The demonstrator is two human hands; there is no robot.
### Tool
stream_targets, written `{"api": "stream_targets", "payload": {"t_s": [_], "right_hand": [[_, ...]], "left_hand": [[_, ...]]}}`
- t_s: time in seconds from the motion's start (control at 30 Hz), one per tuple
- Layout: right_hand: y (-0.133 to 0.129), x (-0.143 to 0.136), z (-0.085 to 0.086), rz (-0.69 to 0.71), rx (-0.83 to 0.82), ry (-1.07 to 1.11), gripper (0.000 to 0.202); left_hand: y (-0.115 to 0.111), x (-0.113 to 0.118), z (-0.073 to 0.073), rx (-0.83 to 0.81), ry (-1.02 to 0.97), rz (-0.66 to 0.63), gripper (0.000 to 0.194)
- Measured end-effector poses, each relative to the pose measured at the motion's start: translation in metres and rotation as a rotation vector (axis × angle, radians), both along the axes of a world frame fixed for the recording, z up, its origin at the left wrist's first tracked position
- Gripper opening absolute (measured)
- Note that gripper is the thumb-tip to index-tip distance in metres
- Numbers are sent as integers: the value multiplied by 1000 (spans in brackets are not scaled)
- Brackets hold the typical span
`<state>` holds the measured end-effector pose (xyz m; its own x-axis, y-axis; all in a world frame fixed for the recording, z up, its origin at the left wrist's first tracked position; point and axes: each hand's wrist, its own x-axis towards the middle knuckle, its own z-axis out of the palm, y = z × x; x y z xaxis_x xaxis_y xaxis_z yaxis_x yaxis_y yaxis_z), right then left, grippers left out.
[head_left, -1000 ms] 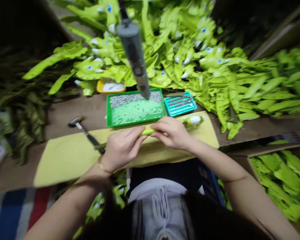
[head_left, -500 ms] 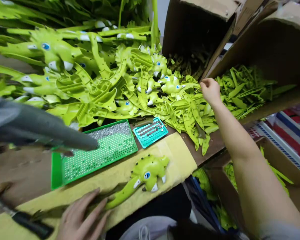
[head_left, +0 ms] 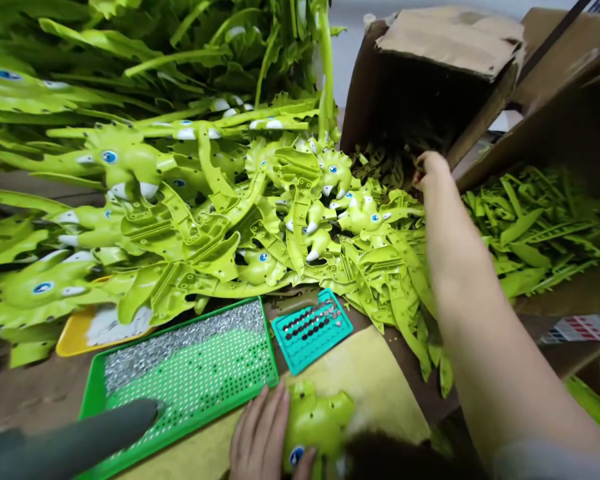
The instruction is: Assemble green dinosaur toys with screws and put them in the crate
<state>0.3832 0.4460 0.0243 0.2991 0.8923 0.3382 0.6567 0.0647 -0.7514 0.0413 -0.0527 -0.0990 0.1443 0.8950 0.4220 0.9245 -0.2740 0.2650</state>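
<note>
My left hand [head_left: 263, 430] lies against a lime-green dinosaur toy half [head_left: 317, 417] on the yellow pad [head_left: 375, 377]. Its fingers run along the toy's left side, with the thumb across the lower part near the blue eye. At the far right of the heap, my right hand [head_left: 431, 170] reaches to the mouth of a cardboard box [head_left: 360, 87] that holds dark olive parts [head_left: 380, 167]. Its fingers are curled, and whatever they may hold is hidden. Dark hair blurs the bottom edge beside the toy.
Lime-green toy parts [head_left: 180, 227] are heaped across the back. A green perforated tray [head_left: 195, 373] of small silver pieces and a teal tray [head_left: 300, 357] of screws lie in front. A dark grey tapered tool [head_left: 80, 433] overhangs at left. Another box [head_left: 555, 293] holds narrow green parts.
My left hand has moved right, from the dinosaur's tail end onto its body. My right hand has gone from the heap's edge to the olive-part box. The view has tilted upward.
</note>
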Motion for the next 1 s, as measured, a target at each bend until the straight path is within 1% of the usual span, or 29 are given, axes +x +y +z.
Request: {"api": "stream_targets", "payload": {"t_s": [0.03, 0.07, 0.1, 0.13, 0.17, 0.2, 0.23, 0.27, 0.3, 0.33, 0.37, 0.4, 0.43, 0.47, 0.5, 0.57, 0.63, 0.67, 0.73, 0.8, 0.9, 0.93, 1.0], "right_hand": [[-11, 0, 4, 3, -30, 50, 35], [-27, -2, 6, 20, -71, 110, 34], [-51, -5, 6, 51, -117, 191, 33], [-82, -12, 4, 95, -151, 299, 32], [-118, -20, -1, 143, -175, 434, 30], [-159, -31, -7, 202, -192, 610, 29], [-203, -44, -14, 229, -202, 738, 29], [-247, -59, -22, 202, -177, 827, 27], [-289, -74, -30, 148, -119, 907, 28], [-328, -87, -39, 103, -61, 960, 33], [-362, -99, -49, 121, -123, 996, 39], [-390, -109, -58, 147, -182, 1024, 41], [-413, -116, -66, 187, -252, 1047, 42], [-430, -120, -74, 246, -331, 1063, 41], [-443, -122, -80, 316, -401, 1073, 39], [-458, -121, -87, 486, -519, 1070, 37], [-464, -118, -90, 639, -562, 1036, 34], [-466, -116, -90, 679, -544, 1012, 33], [-469, -112, -91, 706, -482, 967, 32], [-471, -108, -93, 717, -454, 947, 32], [-472, -107, -97, 759, -451, 940, 40], [-472, -109, -98, 747, -444, 916, 44], [-471, -117, -100, 666, -437, 861, 47]], "left_hand": [[1, 2, 8, -40, 13, 0, 73], [3, 6, 17, -84, 31, -3, 75], [5, 9, 26, -126, 48, -20, 77], [9, 12, 34, -163, 63, -22, 76], [12, 15, 41, -186, 77, -34, 70], [16, 17, 47, -217, 75, -68, 61], [18, 19, 52, -243, 48, -103, 53], [21, 19, 56, -277, 7, -156, 49], [22, 19, 60, -304, -49, -209, 44], [22, 19, 64, -327, -104, -257, 40], [22, 18, 67, -341, -149, -298, 36], [21, 17, 71, -344, -174, -325, 33], [20, 16, 75, -340, -186, -341, 32], [18, 16, 78, -332, -186, -353, 35], [16, 17, 81, -323, -176, -364, 41], [13, 18, 85, -318, -143, -383, 57], [11, 20, 87, -327, -112, -391, 62], [10, 21, 88, -335, -102, -387, 61], [9, 22, 88, -353, -95, -376, 57], [9, 21, 87, -372, -88, -372, 57], [10, 20, 84, -381, -88, -379, 57], [11, 19, 83, -382, -97, -383, 57], [15, 18, 83, -394, -109, -371, 60]]}}
